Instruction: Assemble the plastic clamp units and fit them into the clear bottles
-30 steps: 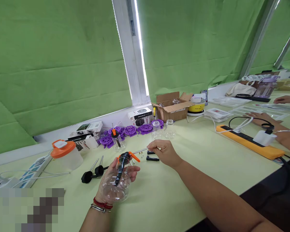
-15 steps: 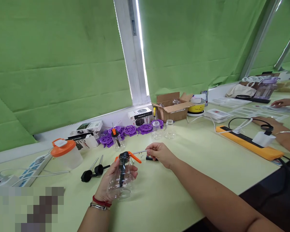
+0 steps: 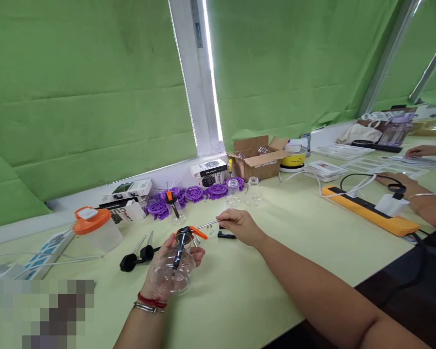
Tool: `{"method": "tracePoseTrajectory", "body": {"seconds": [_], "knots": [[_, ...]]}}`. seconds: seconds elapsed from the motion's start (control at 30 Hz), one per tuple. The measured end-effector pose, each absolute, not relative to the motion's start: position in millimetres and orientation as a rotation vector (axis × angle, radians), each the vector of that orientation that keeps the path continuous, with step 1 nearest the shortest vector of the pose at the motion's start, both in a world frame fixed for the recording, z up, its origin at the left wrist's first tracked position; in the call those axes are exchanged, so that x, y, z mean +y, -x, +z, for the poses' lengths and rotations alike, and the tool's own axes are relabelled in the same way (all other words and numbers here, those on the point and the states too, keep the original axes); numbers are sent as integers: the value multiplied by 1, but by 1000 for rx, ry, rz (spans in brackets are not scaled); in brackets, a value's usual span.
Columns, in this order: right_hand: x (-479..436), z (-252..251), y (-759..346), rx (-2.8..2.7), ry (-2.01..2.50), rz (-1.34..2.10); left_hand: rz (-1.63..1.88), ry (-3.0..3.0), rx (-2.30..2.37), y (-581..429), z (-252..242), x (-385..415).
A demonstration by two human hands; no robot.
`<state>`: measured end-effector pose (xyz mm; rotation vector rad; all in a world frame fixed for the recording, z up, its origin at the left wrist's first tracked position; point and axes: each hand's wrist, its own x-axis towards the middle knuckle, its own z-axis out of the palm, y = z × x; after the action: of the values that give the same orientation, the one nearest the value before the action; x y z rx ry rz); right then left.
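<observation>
My left hand [image 3: 151,277] is wrapped round a clear, round-bellied bottle [image 3: 172,278]. A black cap [image 3: 184,232] with an orange lever [image 3: 199,233] sits on its neck, and a dark stem hangs down inside. My right hand [image 3: 242,227] pinches a thin metal rod [image 3: 208,224], whose other end reaches the cap beside the lever; whether it is inserted I cannot tell. Just below my right hand lies a black, handle-like part [image 3: 226,235]. Tiny metal pieces [image 3: 210,229] are scattered near the rod. Two black parts with metal rods [image 3: 138,259] lie left of the bottle.
Behind are purple plastic wheel-like parts [image 3: 194,194], a similar capped bottle [image 3: 176,211], clear bottles [image 3: 253,194] and an open cardboard box [image 3: 260,167]. An orange-lidded container [image 3: 99,230] stands left. A yellow power strip [image 3: 370,213] and another person's arm [image 3: 427,203] are right.
The bottle has tilted, its base swinging left and its cap leaning toward the right hand. The right hand still pinches the rod at the cap. The view has shifted slightly.
</observation>
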<state>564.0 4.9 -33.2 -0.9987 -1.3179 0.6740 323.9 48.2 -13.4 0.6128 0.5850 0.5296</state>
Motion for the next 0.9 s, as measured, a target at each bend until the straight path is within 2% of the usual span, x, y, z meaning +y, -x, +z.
{"method": "tracePoseTrajectory", "body": {"seconds": [0.2,0.47,0.67,0.9], "knots": [[10,-36,-556,-990,988,950,560,-659,607,-327,-9,43],[17,-40,-567,-1025,1014,717,656,-649,549,-318,-16,52],[45,-31,-558,-1797,1762,279,760,-516,440,-309,-19,59],[74,-36,-531,-2184,1852,179,815,-436,474,-314,-10,51]]}}
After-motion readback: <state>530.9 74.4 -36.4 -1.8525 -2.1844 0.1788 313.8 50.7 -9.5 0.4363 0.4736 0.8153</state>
